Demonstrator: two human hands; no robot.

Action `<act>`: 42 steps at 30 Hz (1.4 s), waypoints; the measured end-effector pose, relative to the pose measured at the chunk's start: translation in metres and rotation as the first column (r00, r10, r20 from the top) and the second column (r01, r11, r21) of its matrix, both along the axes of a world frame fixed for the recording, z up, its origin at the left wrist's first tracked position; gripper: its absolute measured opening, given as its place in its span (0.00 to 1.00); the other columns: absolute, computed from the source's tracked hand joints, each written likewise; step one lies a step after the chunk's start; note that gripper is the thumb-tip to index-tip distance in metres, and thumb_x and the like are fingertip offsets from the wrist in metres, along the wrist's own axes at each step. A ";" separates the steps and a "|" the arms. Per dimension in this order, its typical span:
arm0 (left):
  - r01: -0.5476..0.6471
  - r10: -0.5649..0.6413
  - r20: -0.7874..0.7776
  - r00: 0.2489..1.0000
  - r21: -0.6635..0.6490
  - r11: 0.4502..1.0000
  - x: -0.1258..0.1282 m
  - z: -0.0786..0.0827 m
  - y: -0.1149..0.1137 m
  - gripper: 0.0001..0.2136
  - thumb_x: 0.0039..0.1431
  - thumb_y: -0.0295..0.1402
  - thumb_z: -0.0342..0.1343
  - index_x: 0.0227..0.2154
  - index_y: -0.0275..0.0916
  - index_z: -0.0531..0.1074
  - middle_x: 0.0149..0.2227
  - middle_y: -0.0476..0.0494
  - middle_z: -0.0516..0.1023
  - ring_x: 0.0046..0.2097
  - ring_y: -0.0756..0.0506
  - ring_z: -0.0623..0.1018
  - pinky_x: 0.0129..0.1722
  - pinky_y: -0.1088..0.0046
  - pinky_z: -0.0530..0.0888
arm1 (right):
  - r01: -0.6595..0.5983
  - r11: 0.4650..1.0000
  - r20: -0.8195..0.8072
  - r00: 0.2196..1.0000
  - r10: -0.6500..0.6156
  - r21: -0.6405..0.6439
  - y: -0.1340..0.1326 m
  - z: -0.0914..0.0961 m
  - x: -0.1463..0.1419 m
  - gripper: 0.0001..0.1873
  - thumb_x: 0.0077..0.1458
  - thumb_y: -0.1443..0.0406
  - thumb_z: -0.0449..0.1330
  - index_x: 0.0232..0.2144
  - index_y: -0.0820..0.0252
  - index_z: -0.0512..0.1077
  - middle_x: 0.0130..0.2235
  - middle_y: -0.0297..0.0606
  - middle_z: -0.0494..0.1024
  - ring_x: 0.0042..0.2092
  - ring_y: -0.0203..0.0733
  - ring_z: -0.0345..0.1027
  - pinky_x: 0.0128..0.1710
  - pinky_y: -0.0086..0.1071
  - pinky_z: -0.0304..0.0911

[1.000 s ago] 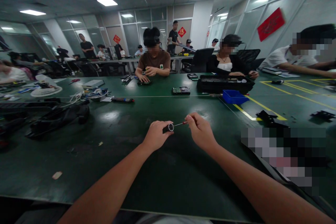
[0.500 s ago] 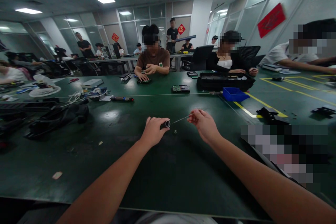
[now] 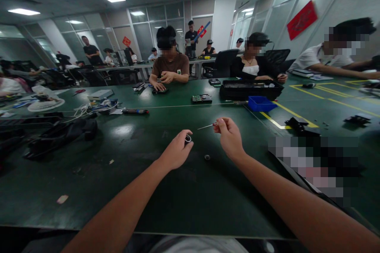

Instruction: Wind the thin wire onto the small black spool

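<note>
My left hand (image 3: pixel 178 151) is closed around a small black cylinder with a pale ring-shaped rim (image 3: pixel 187 139), its open end turned toward my right. Much of the cylinder is covered by my fingers. Between the thumb and fingers of my right hand (image 3: pixel 228 134) is a slim screwdriver (image 3: pixel 205 126). Its thin metal shaft points left toward the cylinder, with its tip apart from it. Below and between both hands there is a small round grey part (image 3: pixel 207 157), too small to make out.
Beyond my hands are a circuit-board drive (image 3: pixel 202 98), a blue bin (image 3: pixel 261 104) and a long black housing (image 3: pixel 247 90). Black parts (image 3: pixel 63 136) and a dark handheld tool (image 3: pixel 135 111) lie left, black brackets (image 3: pixel 299 125) right. Several people sit around the green table (image 3: pixel 124 193).
My right hand has moved slightly up and right with the screwdriver, its tip now higher above the cylinder. The left hand has turned a little. A small round part now shows below the hands.
</note>
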State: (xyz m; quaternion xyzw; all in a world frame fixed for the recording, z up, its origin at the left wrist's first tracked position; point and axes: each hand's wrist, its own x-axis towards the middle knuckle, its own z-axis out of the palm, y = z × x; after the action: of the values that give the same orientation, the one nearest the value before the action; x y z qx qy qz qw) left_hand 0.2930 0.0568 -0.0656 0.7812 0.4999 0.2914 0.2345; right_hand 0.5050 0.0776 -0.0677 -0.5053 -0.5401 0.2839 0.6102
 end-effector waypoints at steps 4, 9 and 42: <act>0.088 -0.092 -0.142 0.986 -0.034 0.996 0.015 0.007 -0.010 0.15 0.61 0.46 0.57 0.44 0.42 0.73 0.41 0.45 0.78 0.40 0.43 0.77 0.38 0.67 0.72 | -0.009 0.999 0.077 0.997 0.006 0.037 -0.001 0.000 -0.001 0.15 0.63 0.53 0.52 0.39 0.56 0.69 0.34 0.39 0.77 0.36 0.44 0.71 0.39 0.40 0.67; 0.255 -0.239 -0.390 0.889 -0.010 0.967 0.033 -0.004 -0.007 0.15 0.63 0.43 0.54 0.50 0.46 0.74 0.44 0.43 0.79 0.46 0.38 0.78 0.42 0.63 0.73 | -0.029 0.996 0.144 0.989 0.017 0.080 -0.002 -0.004 -0.002 0.15 0.64 0.53 0.51 0.38 0.56 0.69 0.33 0.39 0.77 0.35 0.45 0.72 0.39 0.40 0.66; -0.541 0.747 0.616 0.250 -0.551 0.636 -0.233 0.041 0.023 0.04 0.59 0.25 0.48 0.30 0.36 0.67 0.22 0.53 0.69 0.22 0.52 0.66 0.21 0.79 0.62 | -0.135 0.991 0.241 0.962 0.127 0.017 0.002 -0.016 -0.007 0.13 0.66 0.56 0.49 0.38 0.56 0.69 0.32 0.35 0.76 0.35 0.42 0.71 0.37 0.36 0.64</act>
State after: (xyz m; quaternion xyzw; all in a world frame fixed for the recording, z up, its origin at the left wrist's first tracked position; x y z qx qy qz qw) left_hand 0.0599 0.0797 -0.0246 0.2468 0.6393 0.6219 0.3789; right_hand 0.4975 0.0796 -0.0836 -0.4889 -0.6465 0.2518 0.5288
